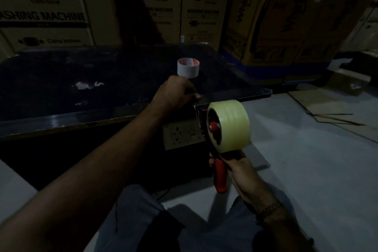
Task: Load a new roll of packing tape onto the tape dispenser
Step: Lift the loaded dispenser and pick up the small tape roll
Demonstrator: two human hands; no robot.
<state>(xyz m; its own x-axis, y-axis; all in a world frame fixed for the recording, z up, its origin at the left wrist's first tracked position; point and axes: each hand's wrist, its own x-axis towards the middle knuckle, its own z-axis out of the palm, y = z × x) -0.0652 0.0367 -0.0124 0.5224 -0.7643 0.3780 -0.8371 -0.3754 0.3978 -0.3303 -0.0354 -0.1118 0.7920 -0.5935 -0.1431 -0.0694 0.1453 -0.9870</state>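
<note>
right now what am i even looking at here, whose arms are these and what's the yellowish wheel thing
This is a single picture from a camera worn on a person's head, looking down at their own arms; no machine is involved. The right hand holds a red-handled tape dispenser with a fat roll of clear yellowish packing tape already on its hub. The left hand rests closed at the edge of a dark, scuffed table; what its grip holds is too dark to tell. A small white cardboard tape core stands just behind that hand. Cardboard washing machine boxes are stacked behind.
</note>
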